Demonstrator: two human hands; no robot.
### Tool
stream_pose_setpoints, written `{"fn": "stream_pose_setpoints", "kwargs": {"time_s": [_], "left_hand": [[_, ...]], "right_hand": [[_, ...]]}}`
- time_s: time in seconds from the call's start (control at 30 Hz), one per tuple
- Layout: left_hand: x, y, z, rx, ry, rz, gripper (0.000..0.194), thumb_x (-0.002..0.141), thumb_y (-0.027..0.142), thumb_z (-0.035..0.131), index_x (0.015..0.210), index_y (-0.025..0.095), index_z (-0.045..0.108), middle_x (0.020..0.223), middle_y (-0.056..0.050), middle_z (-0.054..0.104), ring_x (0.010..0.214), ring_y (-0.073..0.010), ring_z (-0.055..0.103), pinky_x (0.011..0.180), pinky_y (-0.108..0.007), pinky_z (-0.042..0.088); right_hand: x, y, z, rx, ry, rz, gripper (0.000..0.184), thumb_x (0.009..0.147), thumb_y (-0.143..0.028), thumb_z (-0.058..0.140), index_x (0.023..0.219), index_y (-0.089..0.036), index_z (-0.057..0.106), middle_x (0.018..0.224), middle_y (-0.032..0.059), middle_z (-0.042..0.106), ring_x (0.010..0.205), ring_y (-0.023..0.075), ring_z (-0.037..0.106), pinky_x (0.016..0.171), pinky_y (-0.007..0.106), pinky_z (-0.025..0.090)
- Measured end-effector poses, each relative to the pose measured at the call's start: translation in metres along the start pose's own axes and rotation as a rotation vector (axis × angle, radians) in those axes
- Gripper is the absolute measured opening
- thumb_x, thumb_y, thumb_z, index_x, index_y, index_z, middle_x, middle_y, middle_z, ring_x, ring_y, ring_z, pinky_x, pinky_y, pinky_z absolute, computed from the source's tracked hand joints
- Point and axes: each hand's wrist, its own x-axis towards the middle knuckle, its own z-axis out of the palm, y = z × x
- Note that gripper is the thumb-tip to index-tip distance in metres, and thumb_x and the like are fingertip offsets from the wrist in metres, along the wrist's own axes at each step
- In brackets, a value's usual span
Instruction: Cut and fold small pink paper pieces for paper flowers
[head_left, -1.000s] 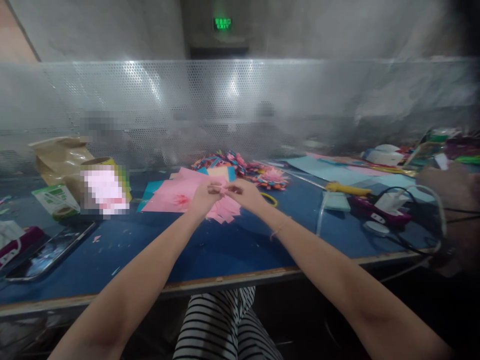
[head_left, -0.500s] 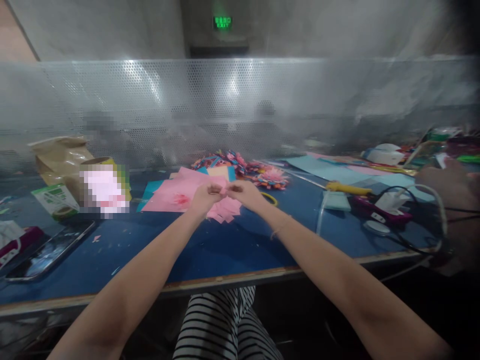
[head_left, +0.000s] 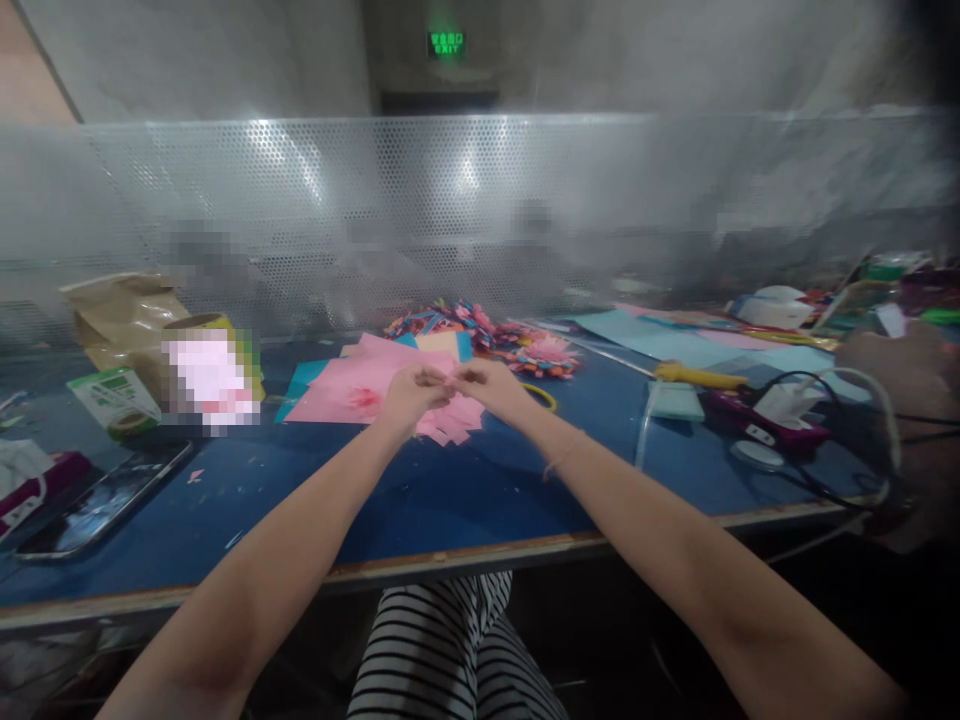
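My left hand (head_left: 411, 394) and my right hand (head_left: 489, 384) meet above the pile of paper, fingertips pinched close together. Between them shows a small bit of pink paper (head_left: 450, 379), partly hidden by the fingers. Under my left hand lie larger pink sheets (head_left: 330, 392) with a red smudge, over blue paper (head_left: 294, 385). Cut pink slips (head_left: 453, 425) are heaped just below both hands. Behind them sits a bunch of fringed multicoloured paper (head_left: 480, 325), and to its right a pink fringed paper flower (head_left: 550, 352).
A phone (head_left: 105, 502), a green-and-white packet (head_left: 114, 398) and a brown bag (head_left: 120, 312) are at left. To the right lie a yellow-handled tool (head_left: 697, 376), light blue sheets (head_left: 652, 338) and a purple power strip (head_left: 787, 428) with cables. Another person's hand (head_left: 877, 350) appears far right.
Both hands stay in nearly the same place, fingertips together, with only a slight shift of the fingers. The whole view has drifted very slightly.
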Motion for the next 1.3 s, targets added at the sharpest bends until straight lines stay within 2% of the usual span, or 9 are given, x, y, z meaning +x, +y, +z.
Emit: {"fn": "stream_pose_setpoints", "kwargs": {"time_s": [0.4, 0.67, 0.9, 1.07, 1.3], "left_hand": [[-0.0034, 0.0055, 0.0029, 0.009, 0.027, -0.002, 0.015, 0.048, 0.012, 0.063, 0.061, 0.011, 0.055, 0.054, -0.002, 0.059, 0.054, -0.0118, 0.058, 0.060, -0.028, 0.049], [-0.0032, 0.0052, 0.0044, -0.018, 0.047, 0.007, 0.012, 0.049, 0.011, 0.059, 0.060, 0.012, 0.056, 0.054, 0.000, 0.058, 0.053, -0.0106, 0.057, 0.059, -0.027, 0.049], [-0.0037, 0.0057, 0.0032, -0.073, 0.021, -0.027, 0.016, 0.048, 0.010, 0.060, 0.063, 0.012, 0.055, 0.053, -0.001, 0.059, 0.055, -0.0124, 0.059, 0.061, -0.029, 0.049], [-0.0041, 0.0063, 0.0033, -0.110, 0.043, -0.053, 0.013, 0.048, 0.010, 0.059, 0.061, 0.012, 0.054, 0.052, -0.001, 0.057, 0.051, -0.0116, 0.057, 0.060, -0.029, 0.049], [-0.0028, 0.0065, 0.0031, -0.185, 0.056, -0.105, 0.013, 0.048, 0.008, 0.058, 0.059, 0.012, 0.053, 0.050, -0.001, 0.057, 0.050, -0.0114, 0.057, 0.060, -0.029, 0.049]], "right_hand": [[0.0005, 0.0037, 0.0008, 0.003, 0.009, -0.017, 0.013, 0.064, -0.025, 0.056, 0.069, -0.013, 0.059, 0.064, 0.0015, 0.057, 0.060, 0.0103, 0.050, 0.058, 0.023, 0.040], [0.0002, 0.0030, 0.0022, 0.153, 0.019, -0.006, 0.007, 0.062, -0.019, 0.055, 0.064, -0.013, 0.058, 0.061, 0.0006, 0.056, 0.060, 0.0103, 0.051, 0.060, 0.024, 0.040], [0.0008, 0.0042, 0.0048, 0.300, 0.043, 0.069, 0.005, 0.057, -0.015, 0.056, 0.061, -0.014, 0.059, 0.056, -0.0013, 0.056, 0.055, 0.0088, 0.049, 0.057, 0.023, 0.040], [0.0014, 0.0077, 0.0073, 0.423, 0.035, 0.134, 0.006, 0.055, -0.014, 0.057, 0.060, -0.014, 0.060, 0.054, -0.0025, 0.056, 0.053, 0.0081, 0.050, 0.057, 0.023, 0.041], [0.0012, 0.0040, 0.0043, 0.384, 0.019, 0.144, 0.007, 0.055, -0.016, 0.058, 0.061, -0.013, 0.062, 0.057, -0.0009, 0.058, 0.056, 0.0090, 0.052, 0.059, 0.024, 0.043]]}}
